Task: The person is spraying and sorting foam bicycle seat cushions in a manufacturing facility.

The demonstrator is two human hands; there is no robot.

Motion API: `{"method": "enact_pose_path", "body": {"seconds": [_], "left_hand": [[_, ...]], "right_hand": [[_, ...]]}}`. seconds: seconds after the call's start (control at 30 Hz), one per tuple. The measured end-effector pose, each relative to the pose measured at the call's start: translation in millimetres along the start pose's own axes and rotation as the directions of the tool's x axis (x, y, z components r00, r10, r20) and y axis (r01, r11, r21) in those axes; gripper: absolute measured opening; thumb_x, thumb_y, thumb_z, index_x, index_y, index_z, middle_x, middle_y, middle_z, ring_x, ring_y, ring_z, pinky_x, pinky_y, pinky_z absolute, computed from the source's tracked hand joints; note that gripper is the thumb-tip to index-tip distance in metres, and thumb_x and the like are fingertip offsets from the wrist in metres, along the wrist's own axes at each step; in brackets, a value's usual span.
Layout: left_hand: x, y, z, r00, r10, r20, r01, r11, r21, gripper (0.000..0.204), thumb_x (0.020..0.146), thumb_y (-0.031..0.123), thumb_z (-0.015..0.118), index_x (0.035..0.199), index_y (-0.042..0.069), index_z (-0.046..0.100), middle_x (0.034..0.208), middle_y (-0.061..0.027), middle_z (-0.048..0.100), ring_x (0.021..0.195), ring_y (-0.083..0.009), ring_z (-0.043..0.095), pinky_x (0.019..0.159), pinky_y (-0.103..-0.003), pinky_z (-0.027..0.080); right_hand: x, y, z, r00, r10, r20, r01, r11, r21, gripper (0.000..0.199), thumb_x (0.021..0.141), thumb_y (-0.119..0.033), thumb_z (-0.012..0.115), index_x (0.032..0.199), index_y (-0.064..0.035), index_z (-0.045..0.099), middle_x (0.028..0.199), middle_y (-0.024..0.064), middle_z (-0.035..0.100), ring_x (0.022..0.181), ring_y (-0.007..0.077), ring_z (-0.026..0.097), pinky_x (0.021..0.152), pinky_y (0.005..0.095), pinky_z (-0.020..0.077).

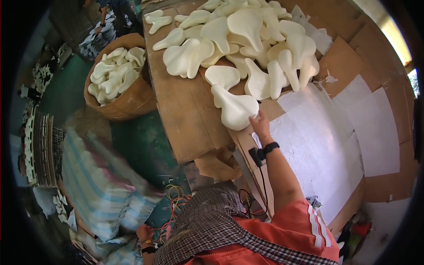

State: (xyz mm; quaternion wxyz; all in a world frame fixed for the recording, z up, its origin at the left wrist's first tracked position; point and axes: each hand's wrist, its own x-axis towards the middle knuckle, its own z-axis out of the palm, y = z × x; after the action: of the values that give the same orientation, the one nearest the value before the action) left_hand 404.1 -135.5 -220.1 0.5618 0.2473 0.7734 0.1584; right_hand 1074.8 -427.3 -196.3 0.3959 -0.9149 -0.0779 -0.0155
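My right hand (260, 123) reaches out over the wooden table (185, 115) and grips the wide end of a cream foam saddle-shaped piece (234, 110). That piece lies at the near edge of a big pile of the same cream pieces (243, 35). A black watch sits on that wrist. My left hand (143, 232) hangs low at the bottom left, beside a striped sack (97, 185). It is small and partly hidden, so its fingers are unclear.
A round woven basket (128, 104) full of cream pieces stands left of the table. White sheets (344, 132) cover the table's right part. Coloured wires (174, 198) lie on the green floor. Another person (106, 17) works at the top left.
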Motion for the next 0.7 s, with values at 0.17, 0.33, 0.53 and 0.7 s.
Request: {"method": "enact_pose_path", "body": {"seconds": [0.17,0.33,0.53,0.7], "left_hand": [[-44.2,37.1,98.1,0.949,0.235,0.210,-0.291,0.910,0.296,0.017,0.075,0.007,0.054,0.091,0.002,0.055,0.063,-0.0062,0.052,0.045,-0.0156,0.049,0.036,-0.027,0.039],[-125.1,91.1,240.1,0.752,0.423,0.506,-0.585,0.781,0.217,0.018,0.077,0.006,0.060,0.095,0.003,0.058,0.074,-0.0040,0.056,0.062,-0.0116,0.054,0.053,-0.024,0.047],[-208.0,116.0,368.0,0.484,0.475,0.735,-0.857,0.426,0.289,0.034,0.074,0.015,0.066,0.105,0.002,0.057,0.092,-0.0085,0.061,0.084,-0.0168,0.058,0.076,-0.029,0.048],[-218.7,104.1,390.0,0.444,0.374,0.815,-0.882,0.341,0.324,0.036,0.075,0.017,0.066,0.106,0.001,0.057,0.095,-0.0119,0.063,0.087,-0.0207,0.060,0.078,-0.030,0.047]], "right_hand": [[64.8,-0.5,10.7,0.993,0.033,0.111,-0.025,0.997,-0.069,0.079,0.063,-0.036,0.075,0.123,0.0027,0.042,0.110,0.0254,0.055,0.104,0.0372,0.052,0.089,0.0412,0.0423],[54.7,-6.5,20.3,0.959,-0.169,0.226,0.199,0.973,-0.116,0.084,0.058,-0.035,0.077,0.126,-0.0011,0.040,0.090,0.0181,0.060,0.084,0.0338,0.057,0.077,0.0407,0.0464],[21.6,-19.3,19.8,0.926,0.089,0.366,-0.118,0.991,0.059,0.071,0.064,-0.028,0.072,0.123,-0.0008,0.044,0.082,0.0162,0.061,0.078,0.0318,0.060,0.070,0.0388,0.0487],[16.1,-20.2,33.2,0.958,-0.203,0.204,0.226,0.970,-0.095,0.072,0.066,-0.029,0.071,0.125,0.0000,0.042,0.094,0.0204,0.060,0.088,0.0330,0.059,0.078,0.0356,0.0486]]}}
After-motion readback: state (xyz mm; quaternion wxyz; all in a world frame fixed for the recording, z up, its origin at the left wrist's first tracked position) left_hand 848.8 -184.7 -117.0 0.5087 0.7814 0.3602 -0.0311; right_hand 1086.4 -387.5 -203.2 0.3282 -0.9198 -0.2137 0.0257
